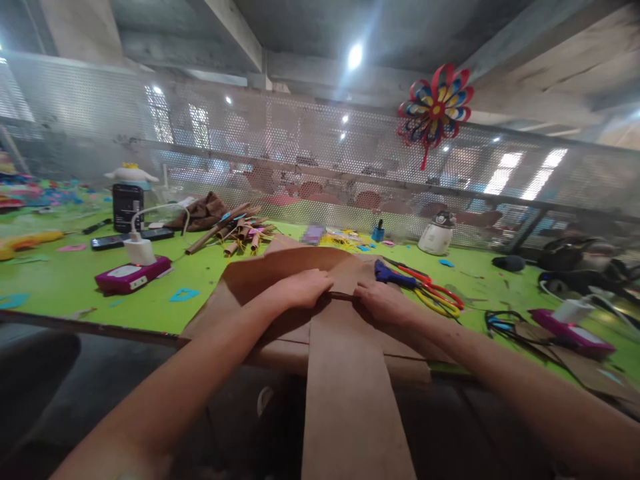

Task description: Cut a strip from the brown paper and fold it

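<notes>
A long strip of brown kraft paper [350, 387] runs from the table's edge down toward my body. Across its far end, both hands pinch a narrow rolled or folded edge of the paper. My left hand [310, 288] is closed on the left part of that edge, fingers curled under. Closed on the right part is my right hand [383, 300], thumb and fingers together. A wider brown sheet [280, 263] curves up behind the hands. Just past the right hand lie a dark blue glue gun [395, 275] and scissors with red and yellow handles [440, 300].
On the green table [210, 273] stand a purple power socket [133, 275] with a white plug, phones, and a pile of rolled paper tubes [245, 230]. A white bottle [436, 235], a second socket [573, 333] and cables are at right. A pinwheel [436, 110] hangs by the mesh screen.
</notes>
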A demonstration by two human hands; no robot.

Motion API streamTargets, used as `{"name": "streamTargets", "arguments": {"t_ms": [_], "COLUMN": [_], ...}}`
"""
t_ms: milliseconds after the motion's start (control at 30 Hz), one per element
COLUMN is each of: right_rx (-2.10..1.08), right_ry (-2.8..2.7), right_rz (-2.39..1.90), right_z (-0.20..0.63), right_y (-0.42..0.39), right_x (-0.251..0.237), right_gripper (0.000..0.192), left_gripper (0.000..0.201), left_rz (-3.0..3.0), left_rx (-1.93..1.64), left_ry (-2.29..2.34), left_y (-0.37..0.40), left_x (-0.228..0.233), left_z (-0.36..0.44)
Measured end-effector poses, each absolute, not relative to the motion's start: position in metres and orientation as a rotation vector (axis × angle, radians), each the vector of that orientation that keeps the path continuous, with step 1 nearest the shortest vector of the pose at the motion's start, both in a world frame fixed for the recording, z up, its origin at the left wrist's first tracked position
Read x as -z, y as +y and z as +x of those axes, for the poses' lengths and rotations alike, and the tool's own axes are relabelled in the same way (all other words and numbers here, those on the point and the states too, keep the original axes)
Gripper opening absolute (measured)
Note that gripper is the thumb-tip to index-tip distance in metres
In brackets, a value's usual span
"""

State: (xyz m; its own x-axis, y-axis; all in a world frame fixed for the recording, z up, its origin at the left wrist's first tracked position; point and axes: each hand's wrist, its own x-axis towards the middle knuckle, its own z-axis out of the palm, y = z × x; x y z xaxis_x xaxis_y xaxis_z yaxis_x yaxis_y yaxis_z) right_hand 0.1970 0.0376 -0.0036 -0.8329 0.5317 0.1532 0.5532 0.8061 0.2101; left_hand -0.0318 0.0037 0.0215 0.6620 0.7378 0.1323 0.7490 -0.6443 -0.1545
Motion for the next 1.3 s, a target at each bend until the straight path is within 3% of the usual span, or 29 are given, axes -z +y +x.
{"name": "streamTargets", "arguments": {"t_ms": [467, 667, 800, 867, 1000, 1300], "right_rx": [0.677, 0.571, 0.585, 0.594, 0.478, 0.097], "right_ry": [-2.930, -2.808, -2.731, -2.690, -2.597, -2.179], "right_rz": [-0.803, -0.836, -0.782, -0.725, -0.659, -0.612], "right_z": [0.192, 0.201, 0.197, 0.192, 0.181, 0.165], "right_y": [0.023, 0.027, 0.021, 0.015, -0.002, 0.022], "right_x": [0.002, 0.013, 0.010, 0.005, -0.010, -0.012], "right_gripper": [0.015, 0.015, 0.015, 0.014, 0.014, 0.020], "left_gripper": [0.022, 0.014, 0.036, 0.043, 0.047, 0.039], "left_rz": [-2.588, -2.834, -2.970, -3.031, -3.174, -3.432], "left_rx": [0.189, 0.349, 0.682, 0.688, 0.562, 0.707], "left_ry": [-1.083, -1.452, -1.687, -1.664, -1.618, -1.409], "left_y": [-0.001, 0.013, 0.024, 0.025, 0.023, 0.026], "left_x": [-0.011, -0.024, -0.032, -0.034, -0.035, -0.036], "left_z": [-0.028, -0.039, -0.043, -0.043, -0.047, -0.063]}}
